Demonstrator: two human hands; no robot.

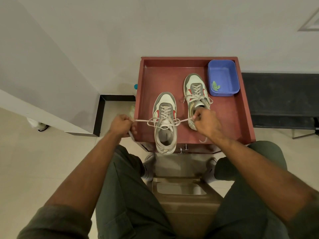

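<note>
Head view: closest to us, our knees in dark green trousers (pixel 131 195) sit either side of the near sneaker (pixel 164 135), whose heel hangs out past the front edge of the red tabletop (pixel 229 118). We take that sneaker as our mark.

To its left, our left hand (pixel 120 125) is closed round one end of the lace (pixel 141 120), fingers curled tight. It sits just outside the tabletop's left rim, over the pale floor (pixel 34 161). To its right, our right hand (pixel 206 122) pinches the other end between thumb and curled fingers. The lace runs taut from hand to hand and crosses in loops over the sneaker's tongue.

Our right hand hovers over the heel of the second sneaker (pixel 196 88), which stands to the right of the first and beyond it, toe pointing away, its laces lying in loose loops. A strip of red surface shows between the two sneakers. A narrower strip runs from the near sneaker to the left rim, and a broad patch reaches from its toe to the back rim.

Farther right and beyond, a blue tub (pixel 223 77) fills the far right corner, just beside the second sneaker's toe, with a green scrap (pixel 215 86) inside. A raised rim bounds the tabletop on the left, back and right, and the pale wall (pixel 172 23) rises behind it.
</note>
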